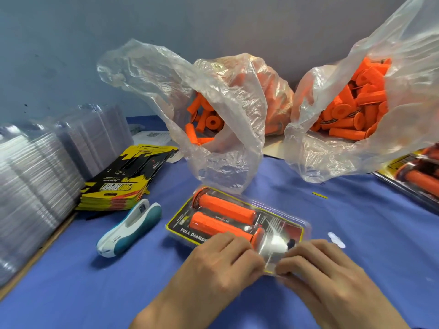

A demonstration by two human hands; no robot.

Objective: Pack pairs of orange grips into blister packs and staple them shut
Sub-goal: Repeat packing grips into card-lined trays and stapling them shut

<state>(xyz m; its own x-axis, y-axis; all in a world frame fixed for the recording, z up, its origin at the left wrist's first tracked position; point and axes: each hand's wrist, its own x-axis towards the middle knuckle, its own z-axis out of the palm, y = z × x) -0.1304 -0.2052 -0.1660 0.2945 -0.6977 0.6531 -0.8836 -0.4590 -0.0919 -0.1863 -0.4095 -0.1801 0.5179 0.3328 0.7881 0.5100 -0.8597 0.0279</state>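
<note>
A clear blister pack (280,222) with a yellow-and-black card lies on the blue cloth in front of me. Two orange grips (225,208) lie side by side inside it. My left hand (221,262) and my right hand (318,264) both pinch the pack's near edge, fingers curled over the plastic, the fingertips almost meeting. A white-and-teal stapler (129,225) lies on the cloth to the left of the pack, apart from both hands.
Two open plastic bags of loose orange grips stand behind, one at centre (213,119), one at right (356,103). A stack of printed cards (123,184) and piles of empty clear blisters (35,176) fill the left. A packed blister (418,176) lies at the right edge.
</note>
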